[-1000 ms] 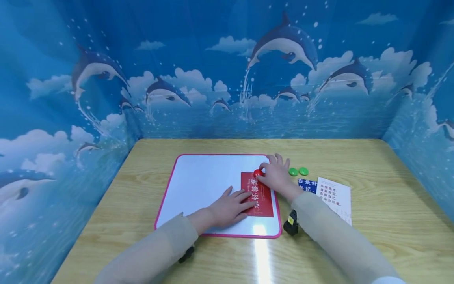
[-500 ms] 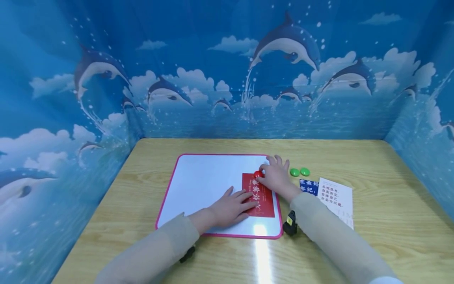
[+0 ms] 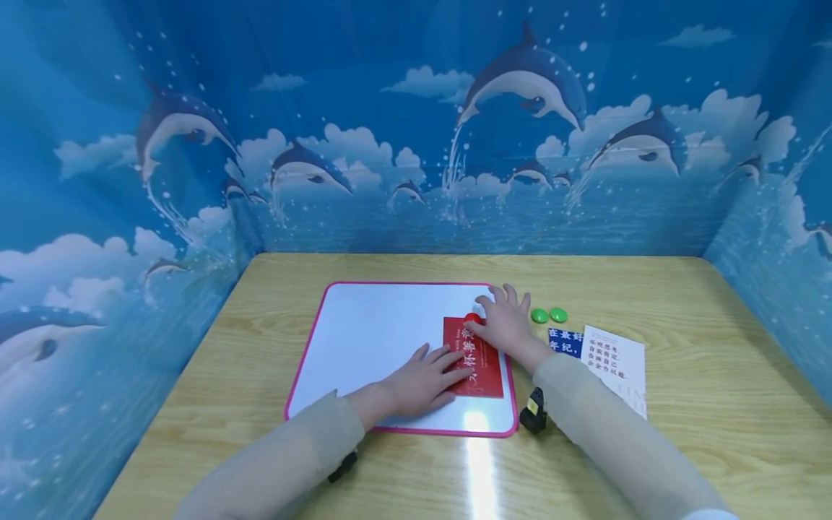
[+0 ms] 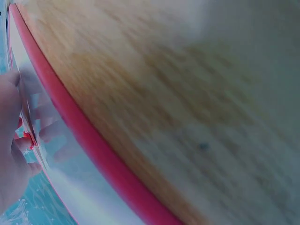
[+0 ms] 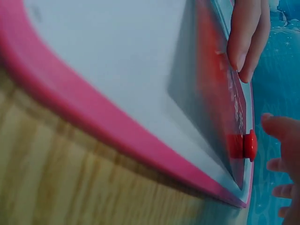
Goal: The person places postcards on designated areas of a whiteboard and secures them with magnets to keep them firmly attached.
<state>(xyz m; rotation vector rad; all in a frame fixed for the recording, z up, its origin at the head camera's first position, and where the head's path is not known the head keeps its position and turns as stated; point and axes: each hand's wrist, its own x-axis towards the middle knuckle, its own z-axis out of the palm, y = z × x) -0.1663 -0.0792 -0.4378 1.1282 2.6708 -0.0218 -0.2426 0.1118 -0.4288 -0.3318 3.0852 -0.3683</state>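
While the left hand (image 3: 422, 381) rests spread on the red card (image 3: 487, 372), one pinning looks nearly done.
On the whiteboard's (image 3: 383, 325) right side, the red magnet (image 5: 251, 146) tops the card's far end; the right hand's (image 3: 509, 323) fingers seem spread, off it. Blue card (image 3: 565, 341), white card (image 3: 614, 361), green magnets (image 3: 539, 315) lie right, unused.

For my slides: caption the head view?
Left hand touches a red card on a whiteboard; right hand hovers beside its red magnet.

The left hand (image 3: 419, 383) lies palm down, fingers (image 3: 458, 375) spread; the right hand (image 3: 505, 323) (thumb (image 5: 282, 128) parted) is loosely bent.
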